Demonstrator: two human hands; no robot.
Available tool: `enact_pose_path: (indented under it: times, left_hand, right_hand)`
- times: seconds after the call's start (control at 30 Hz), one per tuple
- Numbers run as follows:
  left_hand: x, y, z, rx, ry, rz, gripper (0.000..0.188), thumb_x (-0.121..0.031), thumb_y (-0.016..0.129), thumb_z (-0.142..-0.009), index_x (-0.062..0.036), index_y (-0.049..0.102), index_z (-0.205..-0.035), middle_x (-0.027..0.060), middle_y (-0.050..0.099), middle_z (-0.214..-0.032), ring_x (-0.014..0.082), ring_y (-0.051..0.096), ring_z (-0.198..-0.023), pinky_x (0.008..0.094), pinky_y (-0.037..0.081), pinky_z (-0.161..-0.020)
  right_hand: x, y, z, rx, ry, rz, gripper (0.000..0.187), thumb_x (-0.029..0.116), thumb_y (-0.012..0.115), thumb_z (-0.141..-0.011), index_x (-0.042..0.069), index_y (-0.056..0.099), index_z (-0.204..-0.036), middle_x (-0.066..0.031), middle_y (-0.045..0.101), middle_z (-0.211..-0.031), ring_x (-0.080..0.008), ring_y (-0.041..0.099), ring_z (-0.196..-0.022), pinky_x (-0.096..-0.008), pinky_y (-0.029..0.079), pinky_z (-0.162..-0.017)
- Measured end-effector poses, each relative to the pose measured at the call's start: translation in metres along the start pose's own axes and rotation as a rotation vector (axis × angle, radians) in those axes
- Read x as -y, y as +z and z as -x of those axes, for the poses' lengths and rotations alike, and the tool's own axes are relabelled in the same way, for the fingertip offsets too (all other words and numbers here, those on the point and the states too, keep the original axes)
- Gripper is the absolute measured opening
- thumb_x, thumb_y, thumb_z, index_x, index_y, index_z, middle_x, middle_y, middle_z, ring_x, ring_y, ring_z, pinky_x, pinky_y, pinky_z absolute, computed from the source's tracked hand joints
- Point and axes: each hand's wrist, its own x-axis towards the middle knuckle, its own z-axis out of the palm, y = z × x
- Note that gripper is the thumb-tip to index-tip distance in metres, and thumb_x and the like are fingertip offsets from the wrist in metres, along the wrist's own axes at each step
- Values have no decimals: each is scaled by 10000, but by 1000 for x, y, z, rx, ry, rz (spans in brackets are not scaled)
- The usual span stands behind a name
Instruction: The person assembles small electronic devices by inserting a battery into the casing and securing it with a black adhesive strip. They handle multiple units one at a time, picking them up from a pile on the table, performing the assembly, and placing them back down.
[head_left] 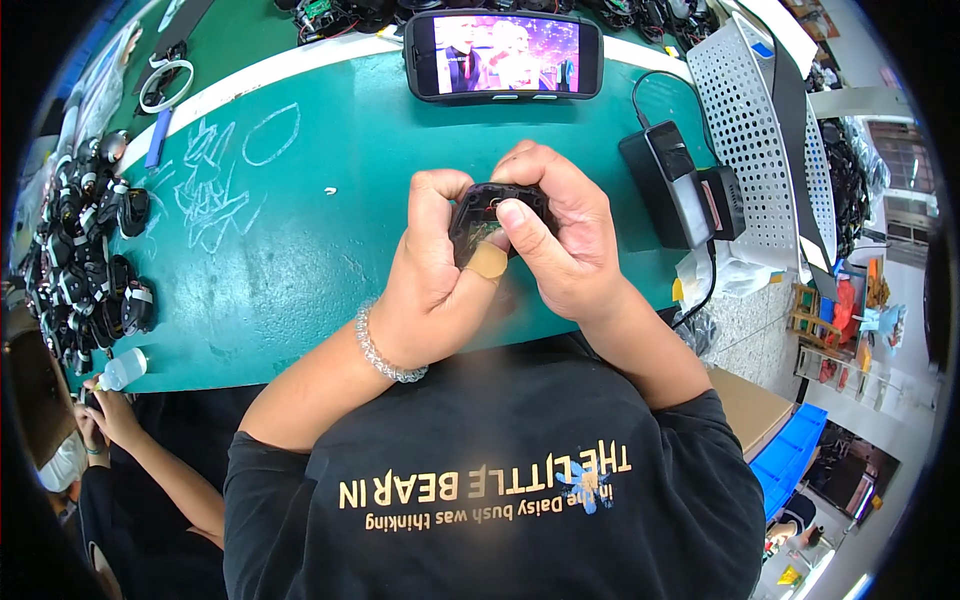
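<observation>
Black casing [467, 232] mid-frame, left hand [432, 262] and right hand [572, 232] clamped on it, phone [505, 56] at upper centre.

The dark casing [480, 213] was partly covered by both thumbs [532, 236]; black parts [345, 14] were cut off above.

A dark casing [473, 225] was gripped by the left hand [425, 272] and right hand [575, 235] above the near side of a green table [300, 290]; a lit phone [505, 55] was propped far beyond.
</observation>
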Motion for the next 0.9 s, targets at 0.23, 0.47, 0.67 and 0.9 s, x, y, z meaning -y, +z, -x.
enact_pose_path:
  times: [0.23, 0.47, 0.67, 0.9]
  left_hand:
    - [1, -1, -1, -42, -60, 61, 293, -12, 512, -866, -18, 304, -1072, 55, 480, -843, 71, 449, -714, 238, 408, -605]
    - [1, -2, 0, 0, -169, 191, 300, -34, 499, -891, -48, 313, -1126, 40, 479, -958, 58, 492, -816, 221, 445, -690]
    - [4, -3, 1, 7, -187, 201, 289, -42, 497, -897, -48, 316, -1122, 31, 475, -955, 51, 483, -815, 216, 439, -700]
    - [5, -1, 0, 21, -203, 205, 280, -46, 497, -903, -49, 320, -1120, 28, 473, -945, 49, 478, -821, 212, 434, -697]
  right_hand:
    - [12, 1, -4, -62, 81, 69, 127, 56, 621, -833, -17, 570, -923, -72, 545, -808, -137, 539, -722, -276, 447, -640]
    - [15, -12, -15, -46, -410, 557, 221, 13, 701, -693, -8, 599, -887, -130, 592, -820, -253, 578, -720, -314, 469, -627]
    - [7, -14, -17, -50, -455, 590, 234, 27, 715, -655, 13, 593, -854, -114, 595, -819, -265, 585, -729, -329, 476, -626]
    - [10, -17, -17, -4, -394, 662, 231, 25, 707, -642, 18, 567, -826, -108, 581, -812, -282, 582, -741, -342, 469, -618]
